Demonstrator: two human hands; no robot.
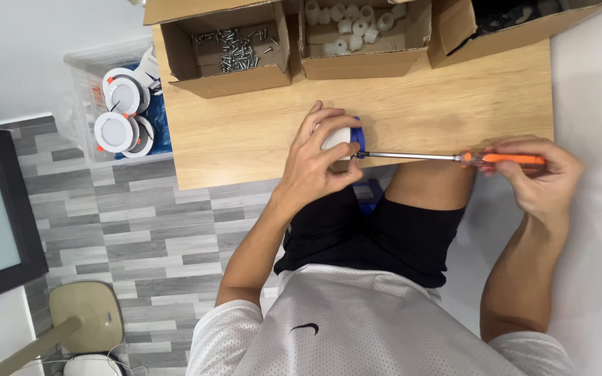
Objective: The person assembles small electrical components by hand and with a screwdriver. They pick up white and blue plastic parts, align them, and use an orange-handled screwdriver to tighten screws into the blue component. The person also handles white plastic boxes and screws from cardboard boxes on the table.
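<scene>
A: At the centre of the frame, the left hand [318, 157] is clenched around a small round white fitting with a blue rim [348, 139], pressing it against the near edge of the wooden table [245, 132]. At right of centre, the right hand [534, 174] grips the orange handle of a screwdriver [454, 158]; its steel shaft runs level to the left and its tip meets the fitting's side.

B: How far along does the work appear?

A: Judged from this view, a screw is being driven or seated. Whether it is fully home cannot be told, since the fingers hide the joint. At upper left, a clear plastic bin [81, 76] holds several round white disc lamps with orange clips [121, 115], which look like finished pieces, though that is an estimate.

B: And the materials?

A: Along the top edge stand three open cardboard boxes. The left box [224, 49] holds loose grey metal screws, the middle box [364, 38] holds small white cylindrical plastic parts, and the right box [510, 24] holds dark pieces too shadowed to name. The table is pale grained laminate, matt. The floor at lower left is grey plank-patterned.
</scene>
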